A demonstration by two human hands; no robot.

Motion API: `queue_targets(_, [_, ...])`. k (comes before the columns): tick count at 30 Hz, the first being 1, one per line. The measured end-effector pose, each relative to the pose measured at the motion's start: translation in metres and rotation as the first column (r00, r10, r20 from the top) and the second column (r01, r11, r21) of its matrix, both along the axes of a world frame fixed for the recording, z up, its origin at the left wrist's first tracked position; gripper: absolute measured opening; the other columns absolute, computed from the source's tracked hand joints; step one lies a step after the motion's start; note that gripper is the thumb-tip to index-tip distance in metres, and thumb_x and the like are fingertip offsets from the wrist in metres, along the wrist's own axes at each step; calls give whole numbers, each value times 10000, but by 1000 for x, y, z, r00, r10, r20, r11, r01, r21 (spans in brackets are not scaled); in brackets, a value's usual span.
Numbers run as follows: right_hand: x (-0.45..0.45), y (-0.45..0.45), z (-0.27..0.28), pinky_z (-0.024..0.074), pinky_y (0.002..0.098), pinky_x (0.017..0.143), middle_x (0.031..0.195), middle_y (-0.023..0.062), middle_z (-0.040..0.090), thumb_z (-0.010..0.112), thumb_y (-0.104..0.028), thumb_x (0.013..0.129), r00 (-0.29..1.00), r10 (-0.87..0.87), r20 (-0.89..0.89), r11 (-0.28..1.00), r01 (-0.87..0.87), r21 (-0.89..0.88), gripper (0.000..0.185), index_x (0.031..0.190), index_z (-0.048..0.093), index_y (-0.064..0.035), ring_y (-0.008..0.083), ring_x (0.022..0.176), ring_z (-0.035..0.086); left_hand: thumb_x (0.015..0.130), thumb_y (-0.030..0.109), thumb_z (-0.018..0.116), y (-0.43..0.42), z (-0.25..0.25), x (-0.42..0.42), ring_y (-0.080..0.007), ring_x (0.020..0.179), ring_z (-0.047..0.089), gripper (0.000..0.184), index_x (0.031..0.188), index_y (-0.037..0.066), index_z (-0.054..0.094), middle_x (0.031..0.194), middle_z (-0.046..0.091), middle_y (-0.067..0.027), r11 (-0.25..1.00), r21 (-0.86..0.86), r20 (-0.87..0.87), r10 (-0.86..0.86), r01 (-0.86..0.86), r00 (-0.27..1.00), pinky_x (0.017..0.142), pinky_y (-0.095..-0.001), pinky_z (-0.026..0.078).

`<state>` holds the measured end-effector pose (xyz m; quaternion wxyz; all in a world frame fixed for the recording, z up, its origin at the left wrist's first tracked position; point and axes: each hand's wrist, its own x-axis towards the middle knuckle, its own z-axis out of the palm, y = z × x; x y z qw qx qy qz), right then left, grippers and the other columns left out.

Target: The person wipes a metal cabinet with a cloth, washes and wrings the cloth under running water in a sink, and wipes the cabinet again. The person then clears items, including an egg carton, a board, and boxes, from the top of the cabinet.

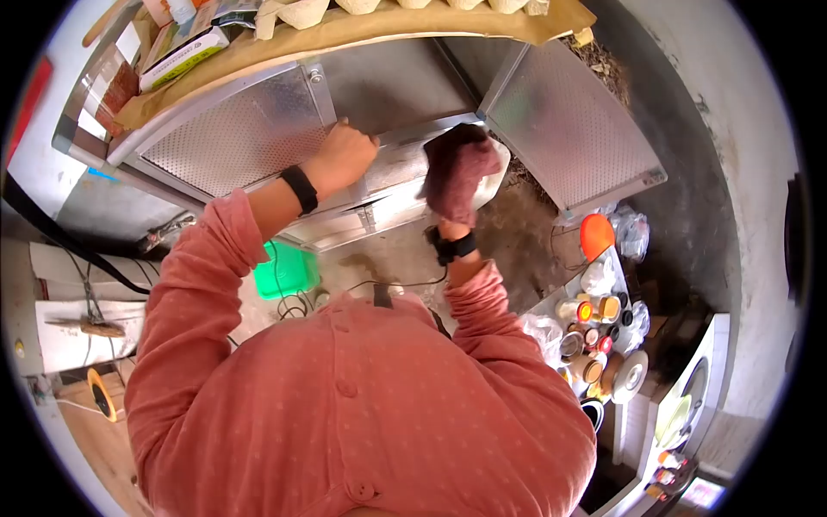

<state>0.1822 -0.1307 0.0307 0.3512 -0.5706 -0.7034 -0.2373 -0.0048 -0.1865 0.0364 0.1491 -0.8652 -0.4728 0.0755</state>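
Observation:
My left hand (346, 157), with a black band at the wrist, is closed near the inner edge of the left cabinet door (241, 133); what its fingers hold, if anything, is hidden. Dark reddish cloth (463, 177) covers most of my right hand (455, 226), which holds it over the front edge of the metal cabinet (388, 69). The right cabinet door (568, 129) stands swung out. Just below and right of the cloth shows part of a whitish container (493, 183).
Egg cartons (301, 12) and a box (183, 59) lie on the cabinet top. A green basin (286, 270) and cables are on the floor. Jars (588, 369), an orange round object (596, 236) and plastic bags (631, 233) stand at the right.

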Motion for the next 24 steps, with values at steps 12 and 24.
queue_targets(12, [-10,219,-118,257,344,962,1266,132,349,471,-347,757,904,423,-67,335,-225,-915,521,1196,405,-75,274,1172,313,722,163,594,-238,43,15,-245,1011,488,413,1109,62,491,1089,530,-102,782,-358,326,616,-509,717,923,-421,314])
queue_targets(24, [-70,297,-86,394,383,830,1032,209,524,447,-214,746,442,782,439,619,-472,-628,286,947,579,-58,341,942,501,709,33,588,-197,-58,-40,-342,1154,367,615,1254,-10,306,1258,371,-200,368,-274,924,358,-888,-137,948,-370,319])
